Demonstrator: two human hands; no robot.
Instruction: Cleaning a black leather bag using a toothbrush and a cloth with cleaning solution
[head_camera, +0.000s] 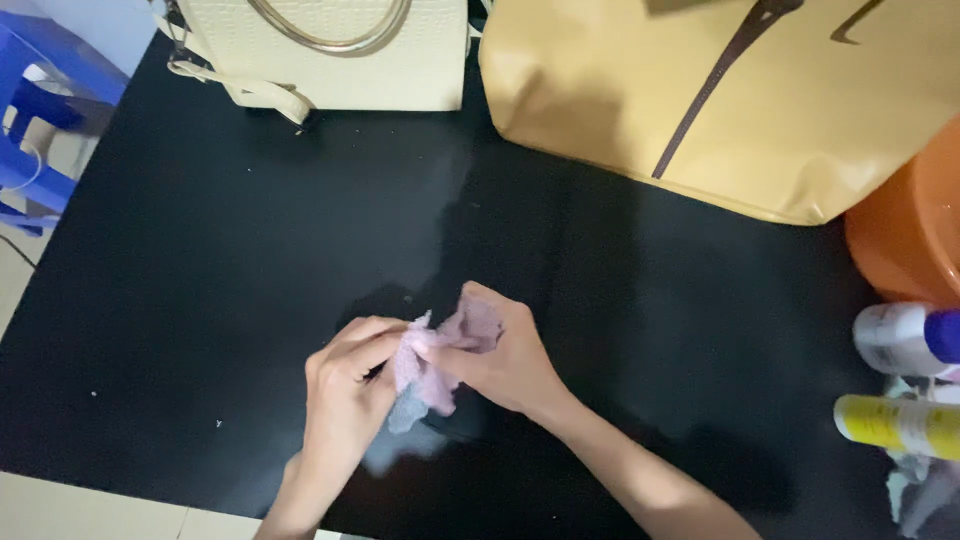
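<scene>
A small pink cloth (440, 362) is bunched between both of my hands over the black table (200, 300). My left hand (345, 400) pinches its left edge with thumb and fingers. My right hand (505, 355) grips the crumpled upper part, fingers curled around it. A pale, greyish corner of the cloth hangs down below my hands toward the table.
A cream handbag with a metal ring handle (330, 50) stands at the back. A large tan bag (740, 90) lies at the back right. An orange basin (910, 230), a white bottle (905, 338) and a yellow bottle (895, 425) crowd the right edge. A blue stool (40, 90) stands far left.
</scene>
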